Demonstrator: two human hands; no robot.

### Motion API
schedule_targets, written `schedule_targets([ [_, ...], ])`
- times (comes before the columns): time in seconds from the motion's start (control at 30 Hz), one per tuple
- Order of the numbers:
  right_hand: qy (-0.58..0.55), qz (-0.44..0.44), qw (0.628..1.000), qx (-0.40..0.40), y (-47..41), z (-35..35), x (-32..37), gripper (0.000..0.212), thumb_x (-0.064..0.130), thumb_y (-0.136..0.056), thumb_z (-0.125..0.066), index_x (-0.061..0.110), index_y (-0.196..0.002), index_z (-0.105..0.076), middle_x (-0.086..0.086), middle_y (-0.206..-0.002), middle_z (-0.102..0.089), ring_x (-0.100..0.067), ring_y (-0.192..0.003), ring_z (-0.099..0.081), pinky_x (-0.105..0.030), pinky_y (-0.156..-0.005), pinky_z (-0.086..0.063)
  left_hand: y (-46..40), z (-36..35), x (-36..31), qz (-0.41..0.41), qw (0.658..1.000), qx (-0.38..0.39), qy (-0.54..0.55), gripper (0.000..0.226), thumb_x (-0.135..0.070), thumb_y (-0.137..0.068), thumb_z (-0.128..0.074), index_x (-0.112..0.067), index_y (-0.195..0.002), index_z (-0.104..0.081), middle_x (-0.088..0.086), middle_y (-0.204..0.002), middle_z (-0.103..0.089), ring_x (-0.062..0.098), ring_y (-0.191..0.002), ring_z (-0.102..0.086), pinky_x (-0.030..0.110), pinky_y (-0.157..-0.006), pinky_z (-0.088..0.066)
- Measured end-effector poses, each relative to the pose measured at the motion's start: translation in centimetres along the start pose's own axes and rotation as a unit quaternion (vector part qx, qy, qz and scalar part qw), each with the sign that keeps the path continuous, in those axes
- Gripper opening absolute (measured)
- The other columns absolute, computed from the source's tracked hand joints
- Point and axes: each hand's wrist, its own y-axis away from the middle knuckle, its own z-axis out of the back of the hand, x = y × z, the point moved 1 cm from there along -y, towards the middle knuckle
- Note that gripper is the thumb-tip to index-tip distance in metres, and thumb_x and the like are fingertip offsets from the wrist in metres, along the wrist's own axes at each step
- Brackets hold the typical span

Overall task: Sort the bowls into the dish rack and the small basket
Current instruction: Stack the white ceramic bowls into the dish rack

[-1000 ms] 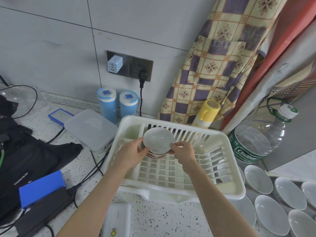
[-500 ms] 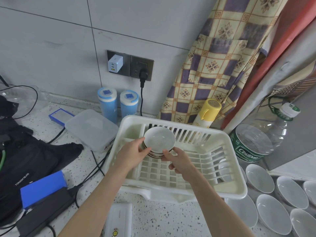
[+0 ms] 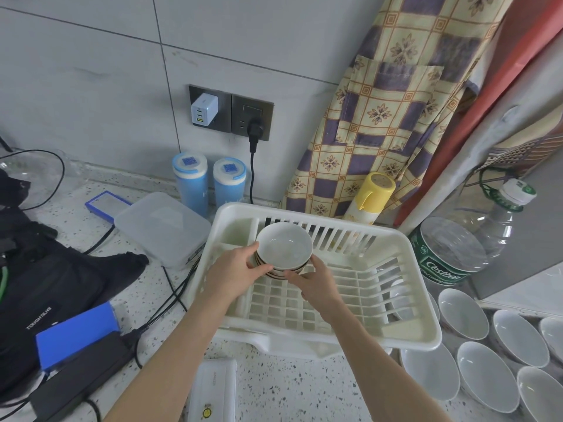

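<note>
A small stack of white bowls with dark striped outsides (image 3: 285,246) is tilted inside the far left part of the cream dish rack (image 3: 405,339). My left hand (image 3: 233,274) grips the stack's left side, thumb on the front rim. My right hand (image 3: 313,284) holds the stack from below on the right, fingers curled under it. Several more white bowls (image 3: 484,373) lie on the counter to the right of the rack. No small basket is in view.
A large clear water bottle (image 3: 457,248) and a yellow-capped spray can (image 3: 370,196) stand behind the rack. Left of it are a clear lidded box (image 3: 161,228), two blue canisters (image 3: 208,184), cables, a black bag (image 3: 45,284) and a blue box (image 3: 77,335). A white box (image 3: 213,391) lies in front.
My right hand has slid from the stack's right rim down under its front. The bowls stay in about the same place in the rack.
</note>
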Motion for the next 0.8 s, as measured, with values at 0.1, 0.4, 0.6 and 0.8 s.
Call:
schedule_targets([
  [0.1,0.01,0.018,1.0,-0.011,-0.2,-0.1,-0.1,0.066,0.029,-0.082,-0.076,0.026,-0.139,-0.044,0.001,-0.053,-0.06,-0.003,-0.039,-0.042,-0.02,-0.046,-0.037,0.1,0.1,-0.1,-0.001,1.0,0.001,-0.004,0.069,-0.059,-0.081,-0.068,-0.035,-0.143,-0.048,-0.01,-0.08,-0.063,0.013,-0.079,-0.062,0.023,-0.053,-0.038],
  [0.4,0.017,0.039,0.999,-0.02,-0.4,-0.1,-0.2,0.066,0.026,-0.083,-0.076,0.031,-0.141,-0.043,-0.007,-0.074,-0.075,0.004,-0.04,-0.051,-0.011,-0.044,-0.038,0.1,0.1,0.1,0.007,1.0,0.009,0.002,0.07,-0.06,-0.081,-0.068,-0.035,-0.143,-0.048,-0.011,-0.076,-0.065,0.01,-0.076,-0.063,0.025,-0.055,-0.044],
  [0.6,0.019,0.026,0.999,-0.003,-0.3,0.1,-0.1,0.075,0.03,-0.082,-0.077,0.032,-0.145,-0.038,-0.006,-0.077,-0.075,0.002,-0.041,-0.051,-0.018,-0.049,-0.042,0.2,0.2,-0.1,0.013,1.0,0.015,0.008,0.069,-0.059,-0.08,-0.069,-0.037,-0.143,-0.048,-0.012,-0.081,-0.061,0.012,-0.08,-0.062,0.026,-0.056,-0.043],
  [0.8,-0.013,-0.012,1.0,-0.017,1.1,1.4,0.2,0.097,0.034,-0.079,-0.08,0.024,-0.155,-0.019,0.004,-0.093,-0.07,-0.013,-0.088,-0.066,-0.033,-0.08,-0.056,0.5,0.5,-0.6,0.015,0.998,-0.008,0.068,0.058,-0.054,-0.083,-0.069,-0.038,-0.137,-0.054,-0.004,-0.083,-0.072,0.016,-0.079,-0.066,0.032,-0.068,-0.052],
])
